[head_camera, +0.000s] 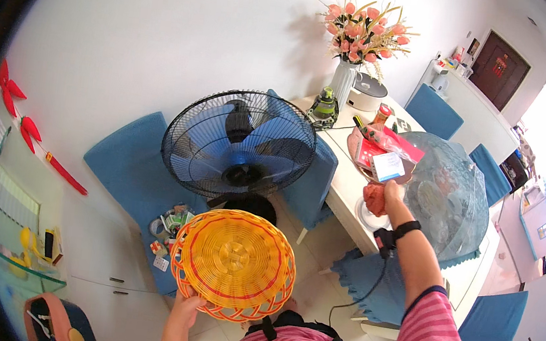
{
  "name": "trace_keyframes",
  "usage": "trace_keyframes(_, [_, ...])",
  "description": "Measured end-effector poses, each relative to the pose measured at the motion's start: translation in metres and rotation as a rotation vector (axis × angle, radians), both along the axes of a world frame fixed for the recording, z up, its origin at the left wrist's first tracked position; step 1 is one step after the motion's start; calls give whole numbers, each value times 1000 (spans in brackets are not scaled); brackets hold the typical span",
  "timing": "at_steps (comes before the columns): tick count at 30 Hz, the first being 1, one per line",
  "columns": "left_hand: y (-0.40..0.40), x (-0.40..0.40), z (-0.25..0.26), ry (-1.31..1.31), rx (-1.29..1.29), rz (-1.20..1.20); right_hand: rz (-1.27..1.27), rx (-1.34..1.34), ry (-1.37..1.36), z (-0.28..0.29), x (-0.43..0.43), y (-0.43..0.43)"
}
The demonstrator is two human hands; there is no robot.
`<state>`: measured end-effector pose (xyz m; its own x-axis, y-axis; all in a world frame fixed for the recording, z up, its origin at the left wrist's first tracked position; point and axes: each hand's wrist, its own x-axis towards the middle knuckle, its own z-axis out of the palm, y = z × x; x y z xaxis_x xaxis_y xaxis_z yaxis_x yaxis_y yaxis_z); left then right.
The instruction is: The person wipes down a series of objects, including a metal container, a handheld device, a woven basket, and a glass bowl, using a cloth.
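My left hand (pixel 185 307) grips the lower left rim of a round orange-yellow woven basket (pixel 235 262), its inside facing up and nothing in it. My right hand (pixel 393 197) is closed on a crumpled reddish-brown cloth (pixel 375 199) over the near edge of the white table (pixel 345 199). Under the cloth shows a white round object (pixel 373 219), partly hidden. Just beyond my right hand stands a tray (pixel 406 178) heaped with red packets, a white-and-blue box (pixel 388 166) and a marker-like item. A mesh food cover (pixel 444 195) lies to the right of my hand.
A black floor fan (pixel 239 144) with blue blades stands ahead, between blue-covered chairs (pixel 128 154). Small boxes and a tape roll (pixel 157 228) lie on the left chair. A flower vase (pixel 342 85), a green-capped bottle (pixel 325 107) and a white container (pixel 367 93) stand on the table.
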<state>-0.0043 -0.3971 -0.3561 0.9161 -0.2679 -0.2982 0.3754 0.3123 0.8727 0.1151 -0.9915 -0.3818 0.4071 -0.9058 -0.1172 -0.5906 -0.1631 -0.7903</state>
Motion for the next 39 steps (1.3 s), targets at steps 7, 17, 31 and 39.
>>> trace_keyframes(7, [-41, -3, 2, 200, -170, 63, 187, -134, 331, -74, 48, -20])
trace_keyframes(17, [-83, -22, 2, 180, -165, 252, -66, 193, -46, -157, 71, -30])
trace_keyframes(31, [-96, -8, 15, 162, -64, 194, 290, 1217, -726, -73, 4, 22])
trace_keyframes(39, [-78, -17, -7, 136, -74, 175, 952, 90, -921, 146, -58, 302])
